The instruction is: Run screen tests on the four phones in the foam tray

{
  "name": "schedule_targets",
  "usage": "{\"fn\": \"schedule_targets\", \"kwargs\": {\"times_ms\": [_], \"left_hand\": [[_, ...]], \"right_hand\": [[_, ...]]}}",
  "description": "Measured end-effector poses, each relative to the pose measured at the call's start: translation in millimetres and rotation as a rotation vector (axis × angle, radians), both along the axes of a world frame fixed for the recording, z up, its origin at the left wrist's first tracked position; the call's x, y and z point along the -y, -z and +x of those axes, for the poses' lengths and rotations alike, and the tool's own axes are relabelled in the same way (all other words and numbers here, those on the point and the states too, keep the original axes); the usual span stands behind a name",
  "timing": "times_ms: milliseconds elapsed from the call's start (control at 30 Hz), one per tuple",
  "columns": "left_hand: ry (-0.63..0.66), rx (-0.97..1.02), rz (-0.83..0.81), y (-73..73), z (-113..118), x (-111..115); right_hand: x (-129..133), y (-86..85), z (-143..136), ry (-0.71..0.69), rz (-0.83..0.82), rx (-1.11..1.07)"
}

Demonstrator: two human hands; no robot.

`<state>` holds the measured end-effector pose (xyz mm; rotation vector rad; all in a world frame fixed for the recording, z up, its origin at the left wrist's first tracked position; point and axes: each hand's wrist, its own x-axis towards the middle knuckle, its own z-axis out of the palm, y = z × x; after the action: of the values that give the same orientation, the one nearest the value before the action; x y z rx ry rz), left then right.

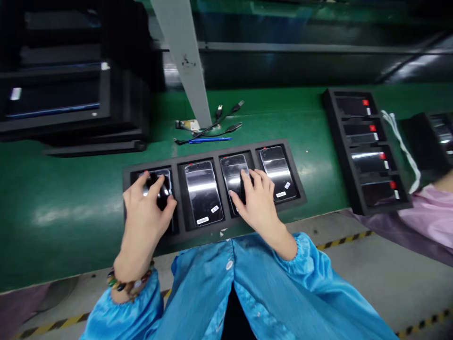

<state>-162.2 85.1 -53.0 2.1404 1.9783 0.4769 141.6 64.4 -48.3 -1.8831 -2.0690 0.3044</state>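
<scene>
A black foam tray (180,198) with several compartments lies on the green table, a phone in each one. My left hand (143,212) is over the leftmost phone (166,178), fingers apart and bent, the fingertips at its surface. Over the third phone (231,165) rests my right hand (256,200), its fingers spread and touching the phone's face. The second phone (201,189) lies between my hands with small white labels near its lower end. In the rightmost compartment, another labelled phone (278,170) lies beside my right fingers.
Stacked black trays (123,108) fill the upper left. Short cables (212,125) and a blue pen (212,140) lie by a grey post (187,61). Another phone tray (339,146) and a white cord (403,141) are at right, near a person's pink sleeve (428,212).
</scene>
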Motion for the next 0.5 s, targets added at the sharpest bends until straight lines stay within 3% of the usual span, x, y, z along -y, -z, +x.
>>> {"fn": "schedule_targets", "kwargs": {"times_ms": [200,500], "left_hand": [[0.016,-0.033,0.027,5.1,5,-2],[-0.047,0.005,0.001,-20.2,15,-1]], "right_hand": [[5,-2.7,2,0.014,0.008,-0.104],[-5,-16.6,16,0.12,-0.042,-0.558]]}}
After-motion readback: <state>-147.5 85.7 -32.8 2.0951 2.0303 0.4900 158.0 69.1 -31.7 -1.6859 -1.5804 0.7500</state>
